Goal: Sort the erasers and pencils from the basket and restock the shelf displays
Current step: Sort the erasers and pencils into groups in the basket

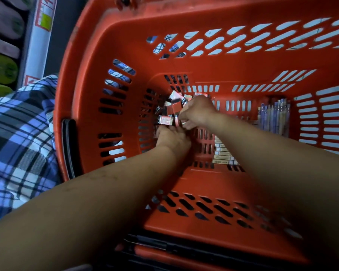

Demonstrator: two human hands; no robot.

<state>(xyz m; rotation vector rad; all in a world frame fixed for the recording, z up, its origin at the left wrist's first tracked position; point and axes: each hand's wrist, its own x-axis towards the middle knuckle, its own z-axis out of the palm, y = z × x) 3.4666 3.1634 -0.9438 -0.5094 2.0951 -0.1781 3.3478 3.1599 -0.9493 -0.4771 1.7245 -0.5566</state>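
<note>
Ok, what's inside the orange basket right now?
Small wrapped erasers heaped at the left end, pencils at the right, flat boxes between. Left hand and right hand cover more erasers.

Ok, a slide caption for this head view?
Both hands, left hand and right hand, gather small wrapped erasers inside an orange basket; pencils lie alongside.

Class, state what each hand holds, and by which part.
Both the left hand and the right hand are in the erasers; what either holds cannot be told.

Hands (184, 122) cover part of eraser pile (172, 106); grip unclear; pencil packs (274, 116) blurred.
</note>
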